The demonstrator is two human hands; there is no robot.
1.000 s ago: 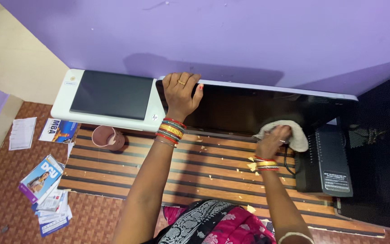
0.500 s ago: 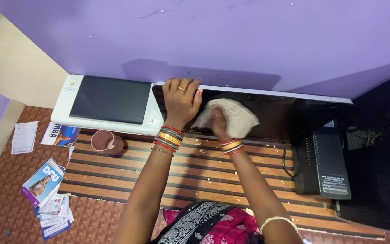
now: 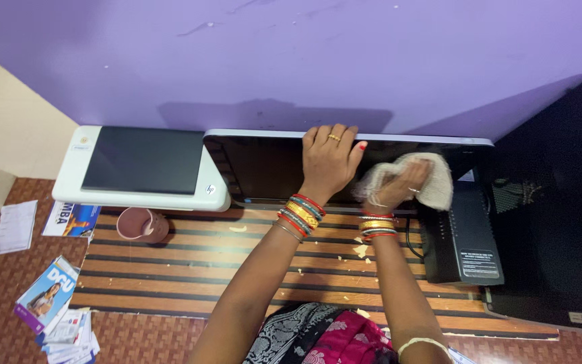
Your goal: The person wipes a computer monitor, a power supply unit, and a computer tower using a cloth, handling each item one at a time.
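Off-white knitted cleaning cloth (image 3: 409, 176) on the black glossy monitor screen (image 3: 264, 165), right end

The cloth sits bunched under the right hand (image 3: 395, 185), fingers curled over it and pressing it flat against the glass, so it's right under the palm and poking out toward the right edge of the screen. The monitor's long axis runs left to right along the purple wall (image 3: 291, 61), which leaves a whole stretch of screen to the left of the cloth. The left hand (image 3: 328, 158) is just beside it, fingers spread and hooked over the monitor's top edge, holding it steady. Black box-shaped unit (image 3: 463, 239) stands on the striped wooden worktop (image 3: 203, 263) just below the cloth.
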